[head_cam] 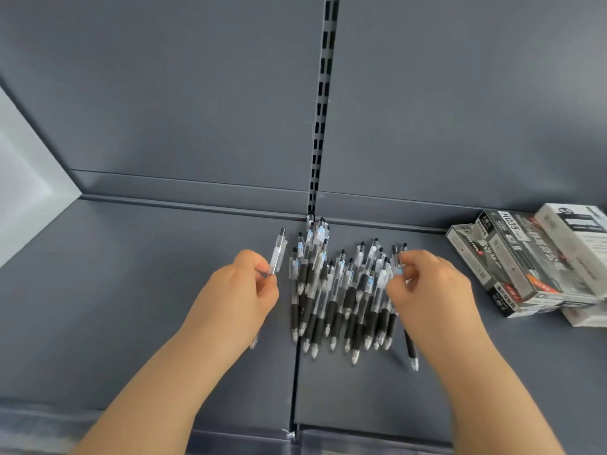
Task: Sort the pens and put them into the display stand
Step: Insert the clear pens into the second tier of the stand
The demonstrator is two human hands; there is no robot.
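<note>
A heap of several clear-barrelled pens with black grips (341, 290) lies on the grey shelf (147, 307), tips toward me, across the seam between two shelf boards. My left hand (239, 290) pinches one pen (278, 254) just left of the heap, its clicker end pointing away from me. My right hand (430, 290) is at the heap's right edge, fingers curled round a pen (399, 257) whose tip (412, 353) shows below my palm. No display stand is in view.
Stacked pen boxes (525, 261), black, grey and white, lie at the shelf's right. A slotted upright (323, 103) runs up the grey back panel behind the heap. The shelf's front lip (230, 438) runs below my forearms. A pale wall (23, 178) stands at left.
</note>
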